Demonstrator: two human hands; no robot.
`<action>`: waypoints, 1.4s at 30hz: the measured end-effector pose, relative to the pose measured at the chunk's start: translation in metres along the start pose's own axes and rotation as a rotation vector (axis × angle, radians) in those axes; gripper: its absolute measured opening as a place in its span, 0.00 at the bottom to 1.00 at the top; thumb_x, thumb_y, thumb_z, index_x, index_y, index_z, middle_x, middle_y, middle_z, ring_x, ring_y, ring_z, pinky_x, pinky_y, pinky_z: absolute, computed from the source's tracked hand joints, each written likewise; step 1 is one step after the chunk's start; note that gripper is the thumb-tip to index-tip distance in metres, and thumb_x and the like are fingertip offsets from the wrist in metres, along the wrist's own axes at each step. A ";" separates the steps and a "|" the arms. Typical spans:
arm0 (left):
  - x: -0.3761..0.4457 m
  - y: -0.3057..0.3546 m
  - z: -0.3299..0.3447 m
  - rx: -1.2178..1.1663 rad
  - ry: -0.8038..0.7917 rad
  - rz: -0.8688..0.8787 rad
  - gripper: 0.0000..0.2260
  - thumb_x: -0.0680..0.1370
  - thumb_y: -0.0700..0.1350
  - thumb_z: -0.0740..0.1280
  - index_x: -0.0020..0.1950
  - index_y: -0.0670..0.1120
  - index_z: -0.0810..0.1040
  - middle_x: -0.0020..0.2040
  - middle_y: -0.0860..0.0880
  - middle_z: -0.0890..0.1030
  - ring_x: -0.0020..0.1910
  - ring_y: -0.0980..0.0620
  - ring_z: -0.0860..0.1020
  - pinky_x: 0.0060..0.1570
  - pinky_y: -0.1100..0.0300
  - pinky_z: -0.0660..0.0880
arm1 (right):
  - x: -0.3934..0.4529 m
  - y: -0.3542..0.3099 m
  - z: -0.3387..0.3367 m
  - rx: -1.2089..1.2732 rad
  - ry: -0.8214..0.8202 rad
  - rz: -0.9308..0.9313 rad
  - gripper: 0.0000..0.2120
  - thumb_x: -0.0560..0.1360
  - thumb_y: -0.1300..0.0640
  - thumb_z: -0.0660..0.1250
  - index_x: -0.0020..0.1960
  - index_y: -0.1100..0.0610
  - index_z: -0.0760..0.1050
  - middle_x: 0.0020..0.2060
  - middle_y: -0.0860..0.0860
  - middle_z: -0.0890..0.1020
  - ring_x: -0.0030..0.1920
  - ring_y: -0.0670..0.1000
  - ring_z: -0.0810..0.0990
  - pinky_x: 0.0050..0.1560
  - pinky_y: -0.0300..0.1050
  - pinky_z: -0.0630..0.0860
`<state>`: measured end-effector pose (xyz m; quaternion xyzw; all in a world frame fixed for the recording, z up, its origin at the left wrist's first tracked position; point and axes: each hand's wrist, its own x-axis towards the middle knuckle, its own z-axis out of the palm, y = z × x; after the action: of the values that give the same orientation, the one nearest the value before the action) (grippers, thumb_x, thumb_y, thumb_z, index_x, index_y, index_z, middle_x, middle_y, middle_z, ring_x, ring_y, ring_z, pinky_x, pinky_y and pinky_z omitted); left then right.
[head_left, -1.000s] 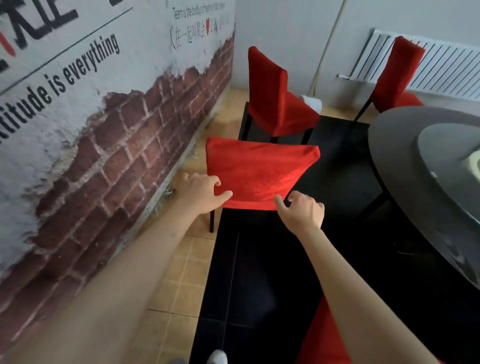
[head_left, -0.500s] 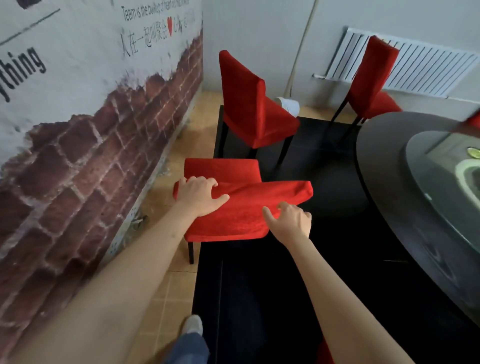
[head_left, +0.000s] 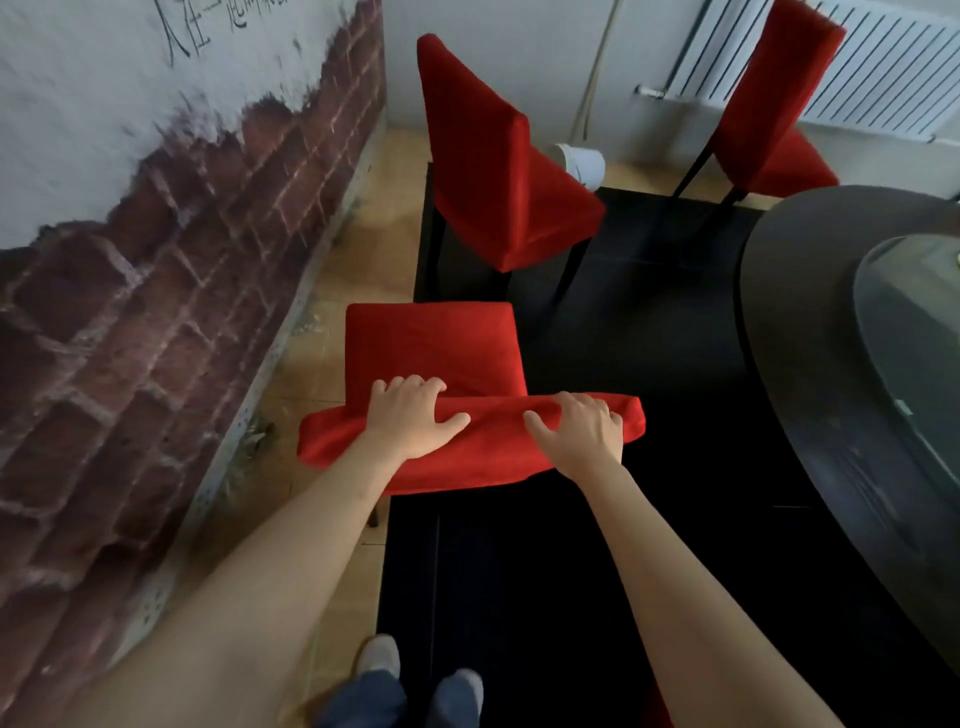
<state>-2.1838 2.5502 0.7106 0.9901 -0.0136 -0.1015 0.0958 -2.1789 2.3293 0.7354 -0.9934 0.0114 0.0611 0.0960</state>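
Standing beside this person, what I mostly see of them is arm. The bare left forearm (head_left: 291, 545) and the bare right forearm (head_left: 660, 561) are uncovered all the way down to the lower edge of the view, long and smooth. The left hand (head_left: 410, 415) and the right hand (head_left: 582, 434) are bare as well, fingers and knuckles uncovered (the nails are too small to tell much about). Lower down show two legs in blue denim trousers (head_left: 363, 701). Past the left cuff pokes the rounded, pale grey toe of a shoe (head_left: 379, 656). The other shoe's toe (head_left: 464, 679) looks a bluer grey.
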 end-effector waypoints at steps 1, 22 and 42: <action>0.000 -0.001 0.006 -0.007 -0.021 -0.024 0.31 0.75 0.69 0.55 0.70 0.51 0.69 0.63 0.47 0.76 0.62 0.45 0.73 0.64 0.47 0.65 | 0.005 0.002 0.003 -0.007 -0.027 -0.005 0.29 0.75 0.36 0.59 0.65 0.56 0.73 0.63 0.53 0.77 0.66 0.56 0.70 0.66 0.55 0.63; -0.008 -0.016 0.040 0.108 0.135 -0.100 0.37 0.71 0.73 0.45 0.61 0.52 0.77 0.53 0.50 0.83 0.54 0.47 0.79 0.56 0.51 0.70 | 0.030 0.029 0.031 -0.199 -0.149 -0.191 0.42 0.67 0.24 0.41 0.60 0.50 0.76 0.51 0.50 0.81 0.60 0.56 0.74 0.68 0.61 0.60; -0.095 -0.067 0.050 0.166 0.059 0.345 0.35 0.72 0.73 0.48 0.63 0.51 0.76 0.54 0.51 0.82 0.52 0.49 0.79 0.57 0.52 0.69 | -0.175 -0.014 0.077 -0.135 -0.019 0.199 0.41 0.67 0.24 0.41 0.56 0.51 0.76 0.47 0.50 0.80 0.55 0.55 0.75 0.62 0.56 0.64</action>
<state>-2.2866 2.6110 0.6688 0.9802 -0.1884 -0.0529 0.0300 -2.3611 2.3599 0.6843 -0.9910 0.1050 0.0805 0.0224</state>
